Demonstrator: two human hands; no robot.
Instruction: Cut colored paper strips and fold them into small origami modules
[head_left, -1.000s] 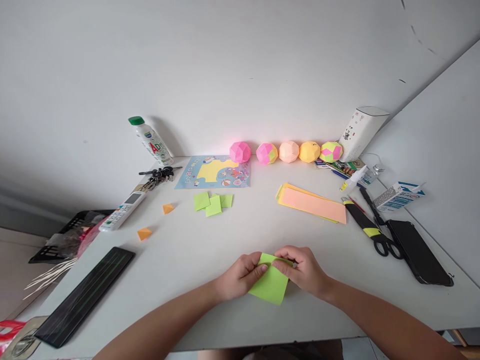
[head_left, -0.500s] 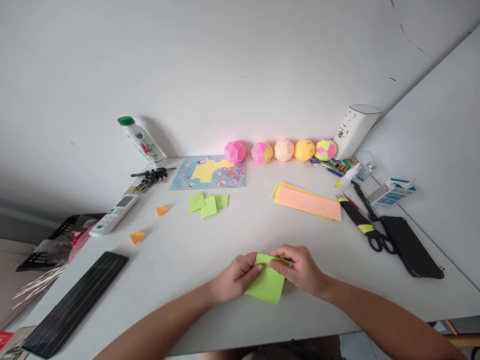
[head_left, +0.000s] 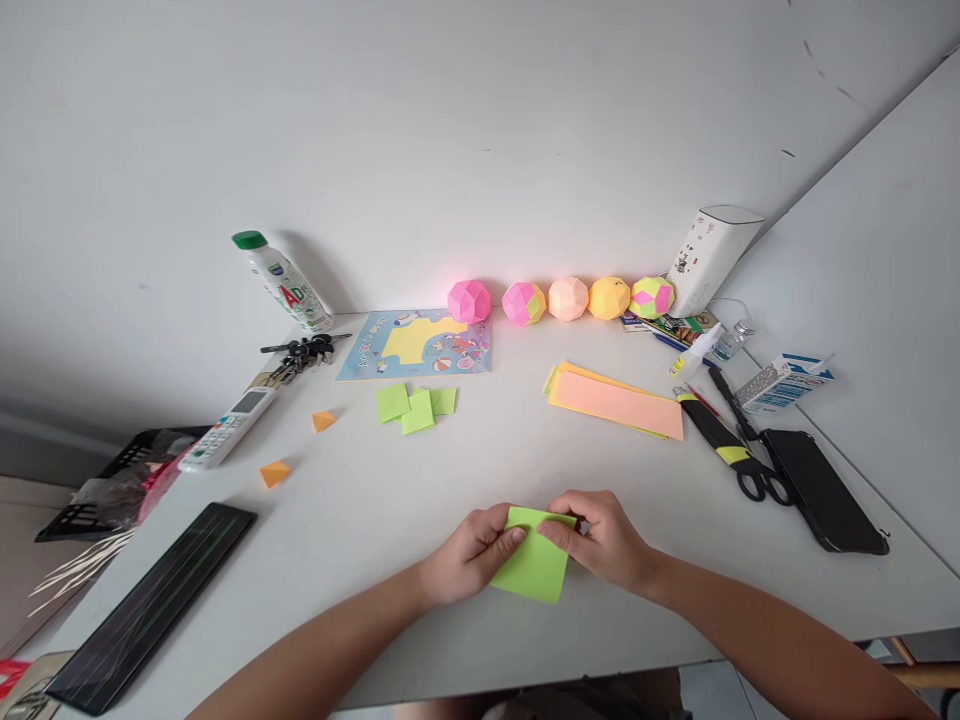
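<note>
A square of light green paper (head_left: 534,570) is held tilted above the near part of the white table, between both hands. My left hand (head_left: 466,555) pinches its left edge, thumb on top and fingers behind. My right hand (head_left: 604,540) is closed on the upper right corner, its thumb pressed on the face of the sheet. Further back lie several small folded green paper squares (head_left: 418,412), partly overlapping. Two small orange folded paper pieces, a nearer one (head_left: 274,473) and a farther one (head_left: 323,421), rest to their left.
Along the wall stand several faceted paper balls (head_left: 568,299), one on a blue printed card (head_left: 360,350). Paper strips (head_left: 615,405), scissors (head_left: 724,450), a glue bottle (head_left: 697,352) and a black phone (head_left: 821,490) lie right. Left are a bottle (head_left: 289,285), keys (head_left: 304,352), a remote (head_left: 229,430) and a dark panel (head_left: 154,610).
The green sheet has shifted very slightly in my hands, its lower edge a little higher. Both hands keep their hold in nearly the same place.
</note>
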